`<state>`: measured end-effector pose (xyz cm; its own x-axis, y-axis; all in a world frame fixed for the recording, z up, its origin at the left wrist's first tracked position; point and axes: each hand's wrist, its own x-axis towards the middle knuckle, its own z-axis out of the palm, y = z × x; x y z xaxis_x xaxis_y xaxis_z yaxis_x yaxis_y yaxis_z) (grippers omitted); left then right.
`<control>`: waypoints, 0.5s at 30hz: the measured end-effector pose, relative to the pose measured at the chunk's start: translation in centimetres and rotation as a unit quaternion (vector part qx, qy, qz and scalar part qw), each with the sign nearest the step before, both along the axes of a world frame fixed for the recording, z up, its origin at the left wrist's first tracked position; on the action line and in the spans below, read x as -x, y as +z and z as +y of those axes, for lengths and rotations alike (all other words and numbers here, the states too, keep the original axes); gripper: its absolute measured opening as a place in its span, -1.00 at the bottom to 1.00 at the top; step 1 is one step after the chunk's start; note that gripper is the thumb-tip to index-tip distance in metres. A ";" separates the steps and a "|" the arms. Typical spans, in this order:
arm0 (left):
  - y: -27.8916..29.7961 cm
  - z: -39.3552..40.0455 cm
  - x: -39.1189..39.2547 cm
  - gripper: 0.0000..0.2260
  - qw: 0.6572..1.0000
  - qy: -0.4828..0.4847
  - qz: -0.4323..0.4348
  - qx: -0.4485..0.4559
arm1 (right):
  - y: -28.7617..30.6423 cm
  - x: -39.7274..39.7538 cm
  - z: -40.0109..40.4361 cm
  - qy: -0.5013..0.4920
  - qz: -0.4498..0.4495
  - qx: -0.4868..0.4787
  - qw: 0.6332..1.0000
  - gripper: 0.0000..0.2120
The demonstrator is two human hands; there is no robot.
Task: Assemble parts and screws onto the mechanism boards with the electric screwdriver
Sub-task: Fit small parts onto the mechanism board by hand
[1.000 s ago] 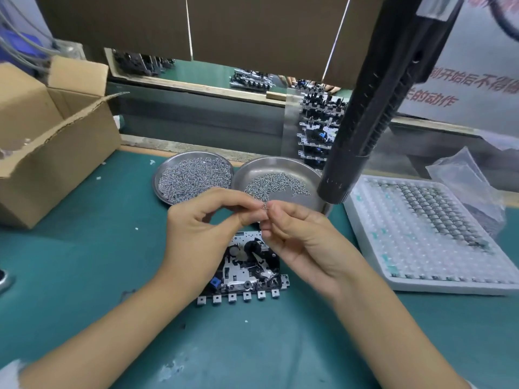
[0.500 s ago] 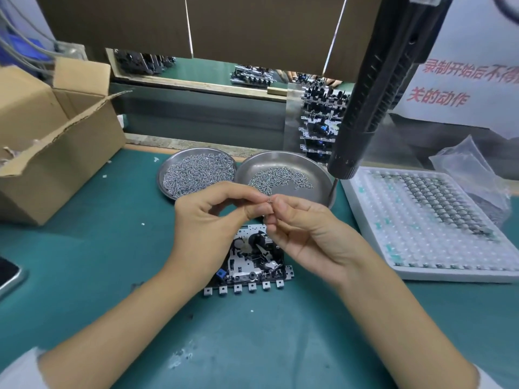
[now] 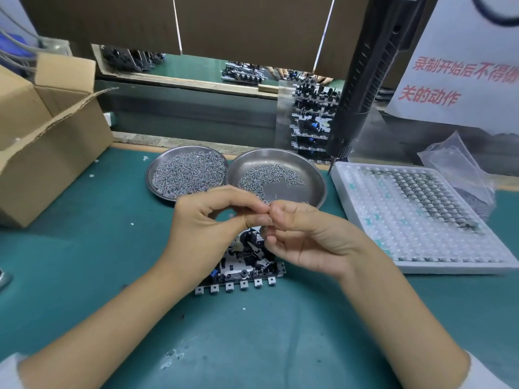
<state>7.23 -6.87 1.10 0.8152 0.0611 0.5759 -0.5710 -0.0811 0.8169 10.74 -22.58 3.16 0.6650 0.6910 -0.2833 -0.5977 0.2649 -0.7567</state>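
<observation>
Two hands, left hand (image 3: 207, 228) and right hand (image 3: 306, 240), pinch one tiny metal part (image 3: 267, 209) above the mechanism board (image 3: 244, 265); round steel dishes (image 3: 314, 175) hold screws.

A teal worktop (image 3: 84, 248) carries everything. At its left a cardboard box (image 3: 42, 153) stands with its flaps open. Toward the back two round metal dishes touch: the left dish (image 3: 153, 169) is heaped with screws, the right dish (image 3: 314, 178) holds a thinner scatter. On the right a white tray (image 3: 415, 265) lies partly filled with small metal parts, a clear bag (image 3: 460, 169) behind it. In the middle lies a board (image 3: 247, 270). Pale scuffs and flecks mark the near surface.
</observation>
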 end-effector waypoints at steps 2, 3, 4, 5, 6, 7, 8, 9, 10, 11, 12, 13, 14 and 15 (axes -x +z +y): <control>0.1 -0.2 0.2 -0.90 1.000 -0.019 0.005 0.017 | -0.1 -0.1 -0.2 0.014 0.009 -0.019 1.000 -0.61; 0.2 -0.2 0.2 -0.87 0.999 -0.027 0.009 0.025 | -0.2 -0.1 -0.2 0.018 0.009 -0.025 0.999 -0.62; 0.4 -0.2 0.3 -0.86 0.999 -0.031 0.011 0.028 | -0.2 -0.2 -0.3 0.022 0.007 -0.030 0.999 -0.62; 0.5 -0.2 0.4 -0.86 0.999 -0.034 0.014 0.028 | -0.3 -0.2 -0.3 0.027 0.004 -0.035 0.999 -0.63; 0.6 -0.3 0.4 -0.86 0.999 -0.035 0.019 0.028 | -0.3 -0.2 -0.3 0.034 0.001 -0.041 0.999 -0.65; 0.7 -0.3 0.5 -0.86 0.999 -0.036 0.027 0.032 | -0.4 -0.2 -0.3 0.041 -0.005 -0.046 0.998 -0.67; 0.8 -0.4 0.5 -0.87 0.998 -0.034 0.035 0.039 | -0.5 -0.2 -0.3 0.047 -0.015 -0.048 0.998 -0.68; 0.8 -0.5 0.6 -0.87 0.997 -0.033 0.042 0.048 | -0.5 -0.3 -0.3 0.050 -0.027 -0.048 0.997 -0.70; 0.8 -0.5 0.6 -0.86 0.997 -0.032 0.046 0.058 | -0.6 -0.3 -0.4 0.052 -0.039 -0.047 0.997 -0.70; 0.9 -0.7 0.7 -0.85 0.996 -0.033 0.048 0.064 | -0.6 -0.3 -0.4 0.054 -0.048 -0.048 0.996 -0.70; 0.8 -0.7 0.7 -0.83 0.996 -0.034 0.050 0.068 | -0.7 -0.3 -0.4 0.056 -0.054 -0.048 0.996 -0.69; 0.8 -0.8 0.7 -0.81 0.996 -0.034 0.052 0.071 | -0.7 -0.4 -0.4 0.059 -0.058 -0.047 0.995 -0.67; 0.8 -0.9 0.7 -0.80 0.995 -0.032 0.053 0.072 | -0.7 -0.3 -0.4 0.064 -0.061 -0.044 0.995 -0.62; 0.8 -0.8 0.7 -0.79 0.996 -0.031 0.053 0.071 | -0.7 -0.3 -0.4 0.071 -0.062 -0.039 0.995 -0.55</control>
<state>6.49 -7.71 1.89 0.8758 0.0830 0.4754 -0.4811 0.0726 0.8736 11.09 -23.01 2.51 0.5860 0.7971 -0.1458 -0.5359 0.2462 -0.8076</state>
